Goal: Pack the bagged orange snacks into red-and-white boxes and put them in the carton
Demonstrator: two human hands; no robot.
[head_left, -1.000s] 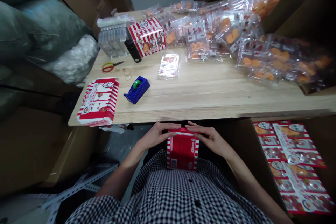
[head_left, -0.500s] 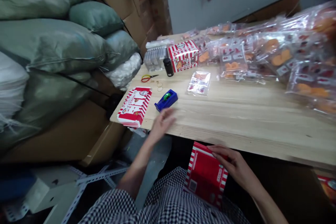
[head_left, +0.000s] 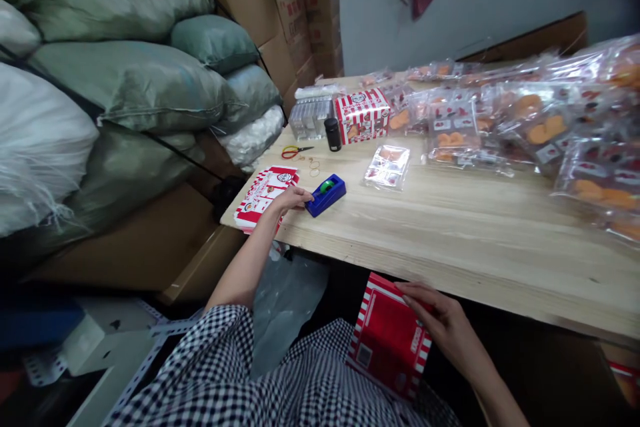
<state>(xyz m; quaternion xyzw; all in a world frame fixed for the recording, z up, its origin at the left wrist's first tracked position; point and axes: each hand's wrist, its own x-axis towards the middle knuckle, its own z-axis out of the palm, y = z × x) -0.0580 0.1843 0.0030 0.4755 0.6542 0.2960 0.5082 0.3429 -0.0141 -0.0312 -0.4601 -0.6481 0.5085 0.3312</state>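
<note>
My left hand (head_left: 293, 199) reaches over a stack of flat red-and-white striped cartons (head_left: 265, 192), its fingertips at the end of a blue tape dispenser (head_left: 326, 195) with green tape. Nothing shows in its grasp. Below the table edge, my right hand (head_left: 443, 315) grips the top corner of a red-and-white striped carton (head_left: 387, 340) resting upright against my checked shirt. A clear bag of orange pieces (head_left: 387, 167) lies flat on the table, beyond the dispenser.
The wooden table (head_left: 450, 230) holds red-handled scissors (head_left: 295, 152), rubber bands (head_left: 314, 167), a black bottle (head_left: 333, 135), a striped box (head_left: 362, 116), clear trays (head_left: 310, 117) and many bags (head_left: 530, 127). Large sacks (head_left: 130, 83) and cardboard boxes stand to the left.
My left hand has moved from the middle of my body, through the table's front edge, to the dispenser. The view has swung left. My right hand stays on the carton.
</note>
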